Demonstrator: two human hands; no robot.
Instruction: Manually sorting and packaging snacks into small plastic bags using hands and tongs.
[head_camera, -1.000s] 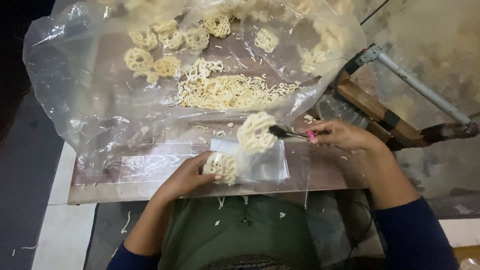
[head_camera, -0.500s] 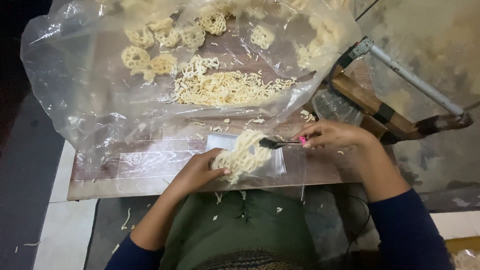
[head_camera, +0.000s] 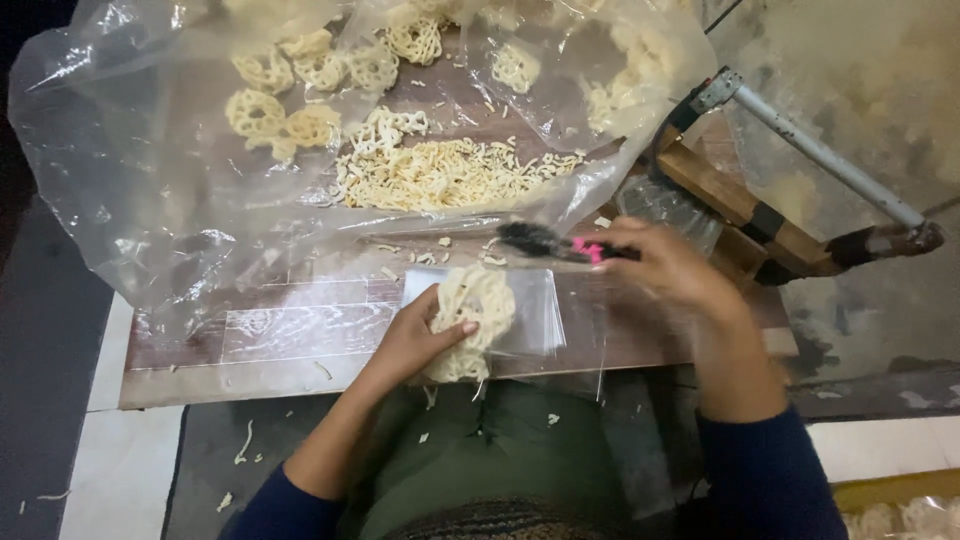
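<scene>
Pale, lacy crackers (head_camera: 468, 318) sit stacked at the mouth of a small clear bag (head_camera: 520, 312), right at the near edge of the wooden board (head_camera: 300, 330), and the left hand (head_camera: 415, 338) has them pinned, thumb curled over the top of the stack and fingers closed round it from below. The stack looks as if it is going into that bag, so the steady way, I'd judge, is to keep the thumb pressing lightly rather than squeezing, since these curls look brittle and crumbs (head_camera: 440, 175) already litter the board. The bag lies flat with its long axis running left to right, its mouth toward the left hand and its closed end toward the right. The crackers themselves are roundish discs, tilted on edge and leaning toward the person, so sliding them in along that left-to-right line should spare the loops. Over to the right hand (head_camera: 665, 268): it is closed round black tongs (head_camera: 545, 242) with a pink mark at the grip, tips pointing left toward the big sheet (head_camera: 150, 190); whether the tips are pinched together is too blurred to tell, and they carry nothing I can see. Beyond the tongs, whole crackers and broken bits lie heaped on the crumpled clear plastic, and a metal bar (head_camera: 820, 155) angles away at the far right.
</scene>
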